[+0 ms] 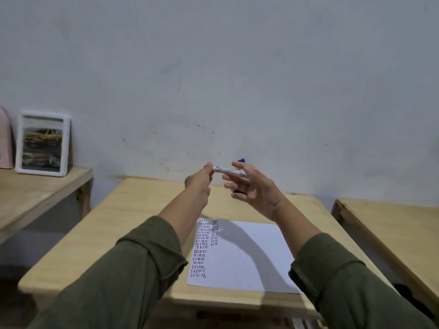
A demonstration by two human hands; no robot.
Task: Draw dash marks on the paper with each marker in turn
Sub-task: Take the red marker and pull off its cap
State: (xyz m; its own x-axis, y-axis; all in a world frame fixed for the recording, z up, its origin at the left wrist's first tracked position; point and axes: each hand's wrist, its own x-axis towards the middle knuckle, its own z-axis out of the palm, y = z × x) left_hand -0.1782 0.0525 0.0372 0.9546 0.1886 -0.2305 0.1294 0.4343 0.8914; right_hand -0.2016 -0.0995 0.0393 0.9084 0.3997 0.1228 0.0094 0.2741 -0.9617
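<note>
Both hands raised above the desk [133, 210], arms in green sleeves. Left hand [198, 184] pinches one end of a white marker [226, 170] between fingertips. Right hand [255, 186] meets the marker's other end; its thumb lies over the barrel, the other fingers spread loosely beneath. Marker held roughly level between the two hands, well above the desk.

A blue tip or cap [242, 160] shows just above the right hand; cannot tell whether it belongs to the same marker or a second one. A dark bit shows under the right fingers, unclear.

Paper [249, 257] lies flat on the desk below the hands. Columns of short red and dark blue dashes [202, 248] fill its left edge; the rest is blank, crossed by an arm shadow.

Side shelf at left carries a white picture frame [42, 143], leaning on the wall.
</note>
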